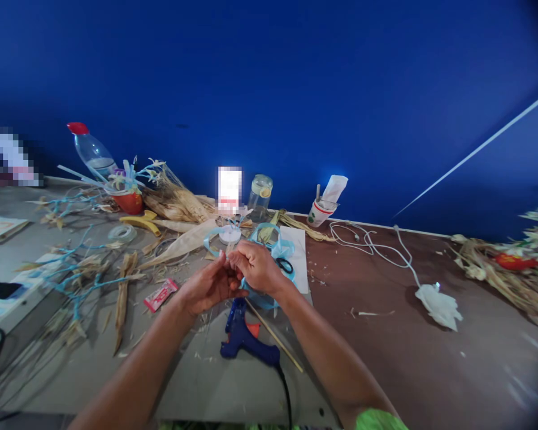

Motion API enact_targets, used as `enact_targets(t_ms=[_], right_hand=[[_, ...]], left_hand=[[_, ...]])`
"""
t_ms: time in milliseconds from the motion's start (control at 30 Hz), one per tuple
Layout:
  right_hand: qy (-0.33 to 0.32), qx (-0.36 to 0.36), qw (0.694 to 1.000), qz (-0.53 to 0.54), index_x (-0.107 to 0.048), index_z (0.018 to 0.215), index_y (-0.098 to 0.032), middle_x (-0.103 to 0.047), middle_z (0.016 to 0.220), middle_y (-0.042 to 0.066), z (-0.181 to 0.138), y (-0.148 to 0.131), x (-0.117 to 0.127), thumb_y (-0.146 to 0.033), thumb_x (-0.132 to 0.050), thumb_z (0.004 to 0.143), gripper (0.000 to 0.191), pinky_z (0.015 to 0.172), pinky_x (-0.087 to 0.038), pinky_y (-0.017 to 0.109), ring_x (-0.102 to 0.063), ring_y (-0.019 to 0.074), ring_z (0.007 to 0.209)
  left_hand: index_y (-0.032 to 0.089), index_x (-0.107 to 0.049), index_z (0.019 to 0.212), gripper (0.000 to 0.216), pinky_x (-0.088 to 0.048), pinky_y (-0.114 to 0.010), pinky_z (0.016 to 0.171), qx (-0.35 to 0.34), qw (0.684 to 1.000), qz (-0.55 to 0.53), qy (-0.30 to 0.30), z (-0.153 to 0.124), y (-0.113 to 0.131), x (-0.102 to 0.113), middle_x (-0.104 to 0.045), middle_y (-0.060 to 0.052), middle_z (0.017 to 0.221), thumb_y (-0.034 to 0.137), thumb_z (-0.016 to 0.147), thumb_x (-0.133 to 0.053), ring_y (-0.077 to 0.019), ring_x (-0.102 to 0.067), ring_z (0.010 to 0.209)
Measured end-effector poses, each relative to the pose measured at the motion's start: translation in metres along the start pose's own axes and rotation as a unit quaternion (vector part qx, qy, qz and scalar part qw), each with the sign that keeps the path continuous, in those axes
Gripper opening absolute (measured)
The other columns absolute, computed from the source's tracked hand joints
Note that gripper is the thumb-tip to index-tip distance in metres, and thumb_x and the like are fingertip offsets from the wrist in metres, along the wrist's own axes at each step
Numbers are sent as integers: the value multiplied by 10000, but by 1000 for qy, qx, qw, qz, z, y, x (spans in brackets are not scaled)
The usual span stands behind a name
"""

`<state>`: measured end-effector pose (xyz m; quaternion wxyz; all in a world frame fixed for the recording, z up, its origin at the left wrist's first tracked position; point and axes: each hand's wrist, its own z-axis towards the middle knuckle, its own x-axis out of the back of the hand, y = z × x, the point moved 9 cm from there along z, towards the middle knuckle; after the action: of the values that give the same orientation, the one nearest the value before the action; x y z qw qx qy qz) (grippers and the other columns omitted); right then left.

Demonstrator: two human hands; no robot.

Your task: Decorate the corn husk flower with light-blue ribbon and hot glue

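Observation:
My left hand [208,288] and my right hand [254,267] meet above the table's middle, fingers curled and pinched together on a small pale piece that I cannot make out. Light blue ribbon [272,239] loops just behind and under my right hand. A blue glue gun [244,340] lies on the table below my hands, its black cord running toward me. A thin wooden stick [273,336] lies beside the gun. Black-handled scissors [286,265] peek out right of my right hand on a white sheet [298,254].
Dried corn husks [174,203], blue-wrapped twigs [74,280], a tape roll [122,233], a red sachet [160,294] and a red pot [129,201] crowd the left. A plastic bottle [92,152], glass jar [260,194], paper cup [320,210], white cable [376,245] and husk flowers [511,263] stand behind and right.

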<state>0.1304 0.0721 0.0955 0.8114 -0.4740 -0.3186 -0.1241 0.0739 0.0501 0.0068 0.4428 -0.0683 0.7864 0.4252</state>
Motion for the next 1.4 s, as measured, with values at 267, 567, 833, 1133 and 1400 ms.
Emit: enact_targets(t_ms=[267,567,833,1133,1400], right_hand=[[39,-8,998,-41,-421,566,-180,-458,610,-23,0,4,4,-285,-442,881,333,558,-293,210,-424,89,579],[32,-145,988,45,-325,458,-183,-287,452,-52,1,40,-3,-478,-446,839,497,480,-220,231,-295,73,454],[1,-60,971,231,-602,971,-177,-538,782,-5,1,23,10,-379,-573,797,268,625,-402,209,-481,96,672],[-11,-19,989,148,-612,768,-164,-589,768,2,3,6,7,-190,-521,814,105,703,-407,222,-539,113,741],[38,-11,999,-24,-511,661,-172,-517,674,-4,2,6,10,-234,-476,839,192,615,-334,213,-463,107,642]], left_hand=[[137,-613,657,204,-483,-307,707,-110,986,103,75,-1,21,10,-526,19,609,313,681,-714,-67,-458,532],[147,-587,651,186,-317,-220,542,-294,853,372,217,-15,58,12,-513,28,595,305,668,-683,-90,-411,564],[151,-602,670,183,-353,-235,598,-269,917,244,165,-13,53,16,-537,13,602,313,697,-683,-100,-466,596],[146,-604,627,203,-377,-255,610,-211,957,175,92,-9,43,5,-543,-3,599,300,646,-734,-111,-484,594],[174,-621,662,98,-378,-254,652,-348,819,407,207,-24,69,5,-565,-5,674,256,689,-668,-138,-486,659]])
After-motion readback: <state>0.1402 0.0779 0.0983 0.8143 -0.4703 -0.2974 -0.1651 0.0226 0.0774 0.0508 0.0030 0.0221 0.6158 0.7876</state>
